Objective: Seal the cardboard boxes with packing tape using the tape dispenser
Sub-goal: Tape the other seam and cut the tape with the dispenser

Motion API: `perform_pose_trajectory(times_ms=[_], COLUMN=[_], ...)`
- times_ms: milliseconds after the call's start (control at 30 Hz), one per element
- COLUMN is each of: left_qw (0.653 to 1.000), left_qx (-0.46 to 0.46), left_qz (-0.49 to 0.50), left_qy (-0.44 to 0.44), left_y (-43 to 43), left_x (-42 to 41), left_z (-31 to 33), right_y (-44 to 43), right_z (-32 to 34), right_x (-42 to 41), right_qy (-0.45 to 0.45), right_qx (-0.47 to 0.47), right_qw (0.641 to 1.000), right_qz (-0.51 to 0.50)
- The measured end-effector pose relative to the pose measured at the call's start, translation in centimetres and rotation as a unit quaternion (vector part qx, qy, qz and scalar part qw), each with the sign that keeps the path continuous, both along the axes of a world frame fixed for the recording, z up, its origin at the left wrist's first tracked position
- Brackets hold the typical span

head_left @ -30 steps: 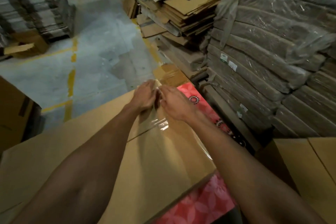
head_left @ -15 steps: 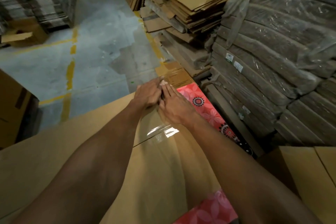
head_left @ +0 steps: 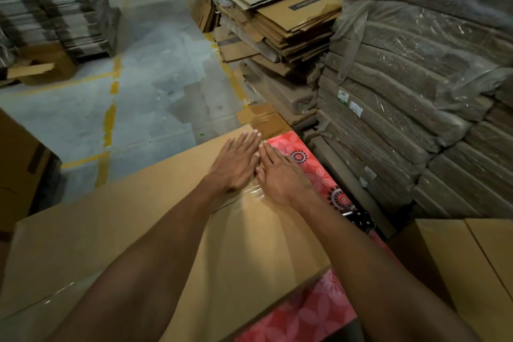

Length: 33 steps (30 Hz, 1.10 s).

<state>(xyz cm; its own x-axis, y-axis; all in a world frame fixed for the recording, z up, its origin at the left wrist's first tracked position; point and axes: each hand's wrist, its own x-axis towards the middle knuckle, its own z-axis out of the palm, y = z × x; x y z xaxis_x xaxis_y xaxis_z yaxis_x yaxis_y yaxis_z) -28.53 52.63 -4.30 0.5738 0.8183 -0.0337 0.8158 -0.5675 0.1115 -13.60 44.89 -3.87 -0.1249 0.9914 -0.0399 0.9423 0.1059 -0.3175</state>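
**Head view: box top during sealing.** The box [head_left: 111,216], plain brown cardboard, fills the lower half of the view. It rests on a red flowered cloth [head_left: 312,166], which shows past its right side and below its near right corner. A seam [head_left: 224,207] crosses the top toward the hands. A strip of clear tape [head_left: 254,194] covers the seam, glossy and slightly wrinkled just behind the hands.

**Left hand** [head_left: 236,165]: palm down, fingers straight and together, pressed flat on the box top over the tape, with the fingertips at the far edge. It grips nothing.

**Right hand** [head_left: 281,176]: also flat and palm down with straight fingers. It lies just beside the left hand, touching it or nearly so along the forefinger. Its outer edge lies near the box's right edge, next to the cloth. It holds nothing.

Both forearms reach in from the bottom of the view.

**Surroundings:**
- A second box [head_left: 455,264] sits at lower right, well apart from the hands.
- A third box [head_left: 16,169] stands at the left margin.
- Stacks of flattened cardboard [head_left: 294,19] lie beyond the cloth.
- Film-wrapped bundles [head_left: 416,78] are piled at right.
- A grey concrete floor [head_left: 155,69] with worn yellow lines [head_left: 109,122] fills the upper left.
- A small dark object [head_left: 358,218] at the cloth's right edge, near the right forearm, is too indistinct to identify.
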Motion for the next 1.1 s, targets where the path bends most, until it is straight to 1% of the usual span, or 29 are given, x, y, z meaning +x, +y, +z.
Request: perform_pose_trajectory(times_ms=[100,200,300,367,433,500,600,733,833,967,1033,1100], left_qw=[1.000,1.000,0.998,0.997,0.998,1.000,1.000,1.000,0.999,0.999,1.000,0.999], left_qx=[-0.002,-0.012,-0.032,-0.045,-0.043,-0.017,0.012,0.008,-0.006,-0.013,0.000,0.006], left_qz=[0.009,0.019,0.042,0.054,0.037,0.009,0.013,0.025,0.030,0.038,0.007,-0.020], left_qy=[0.007,0.014,0.026,0.029,0.022,0.011,-0.014,-0.014,-0.024,-0.011,-0.007,-0.029], left_y=[-0.4,-0.7,-0.9,-1.6,-3.4,-5.8,-7.9,-7.8,-8.0,-8.7,-10.1,-11.7], left_x=[-0.1,0.2,0.9,1.7,2.3,2.3,1.7,1.7,1.6,2.7,3.6,3.8], left_z=[0.0,0.4,0.8,1.2,1.2,0.6,-0.1,-0.1,-0.1,0.6,0.3,-0.4], right_y=[-0.5,-3.1,-6.4,-7.0,-6.8,-6.7,-6.8,-7.3,-10.5,-13.3,-13.2,-13.2], right_z=[0.3,0.2,-0.3,-0.4,-0.3,-0.2,-0.3,-0.2,-0.2,-0.5,-0.4,-0.2], right_x=[0.0,0.8,1.5,1.5,1.4,1.4,1.4,1.6,2.6,3.0,3.0,3.0], right_qy=[-0.010,-0.033,-0.027,-0.027,-0.032,-0.039,-0.045,-0.049,-0.042,-0.043,-0.040,-0.042], right_qx=[-0.006,0.000,0.003,0.009,0.014,0.012,0.008,0.010,0.004,0.014,0.017,0.014], right_qw=[1.000,0.999,1.000,1.000,0.999,0.999,0.999,0.999,0.999,0.999,0.999,0.999], right_qz=[0.009,0.015,0.002,-0.005,-0.006,0.000,0.004,0.010,0.003,-0.021,-0.024,-0.020])
